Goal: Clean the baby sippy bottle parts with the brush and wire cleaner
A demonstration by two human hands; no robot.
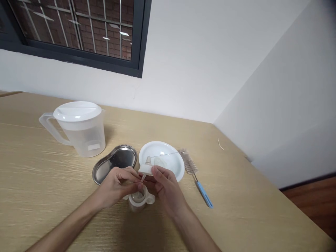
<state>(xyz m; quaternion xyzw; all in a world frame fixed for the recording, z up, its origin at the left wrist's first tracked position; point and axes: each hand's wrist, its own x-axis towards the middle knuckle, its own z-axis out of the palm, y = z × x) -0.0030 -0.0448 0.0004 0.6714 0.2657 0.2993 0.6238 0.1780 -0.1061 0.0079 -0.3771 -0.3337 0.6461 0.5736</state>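
Note:
My right hand (169,187) grips the white screw collar of a baby bottle teat (146,169) by its right side. A clear, ribbed tip stands up from the collar. Beneath it, my left hand (119,183) pinches a thin clear tube that hangs from the collar; the fingertips partly hide it. Just below both hands, an open clear baby bottle (138,199) with two side handles stands upright on the table. Behind the teat lies a white oval dish (174,166) with a pale translucent piece (160,161) in it.
A lidded plastic jug (84,134) with clear liquid stands at the left. A steel kidney dish (119,159) lies beside the white dish. To the right rests a blue-handled bottle brush (198,180); a thin wire (168,154) crosses the dish towards it. The wooden table (249,203) meets white walls.

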